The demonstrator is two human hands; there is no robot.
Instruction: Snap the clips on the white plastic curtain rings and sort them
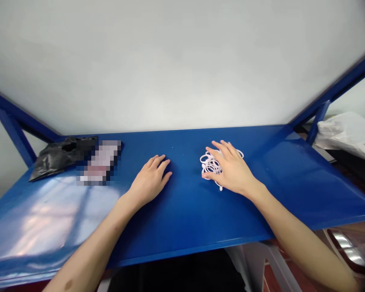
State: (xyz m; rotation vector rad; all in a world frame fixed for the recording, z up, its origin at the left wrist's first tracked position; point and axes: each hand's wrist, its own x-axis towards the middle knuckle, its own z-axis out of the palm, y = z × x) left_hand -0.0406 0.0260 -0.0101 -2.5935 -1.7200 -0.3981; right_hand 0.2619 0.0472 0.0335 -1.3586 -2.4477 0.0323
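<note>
Flat on the blue shelf top (182, 219) rests my left hand (150, 178), its fingers stretched out and nothing in it. My right hand (234, 168) is spread over a small tangled pile of thin white loops (212, 167), some with little knobs on them. Its palm and fingers cover part of the pile, and loops show between thumb and forefinger and past the fingertips. Whether the fingers press on the loops is hard to see. A gap of bare blue surface lies between my two hands.
At the left lie a crumpled black plastic bag (57, 156) and a blurred-out flat rectangular object (101, 162). A white wall (176, 73) rises behind. Blue frame bars (13, 132) stand at both sides. Beyond the right edge is a clear plastic bag (346, 134).
</note>
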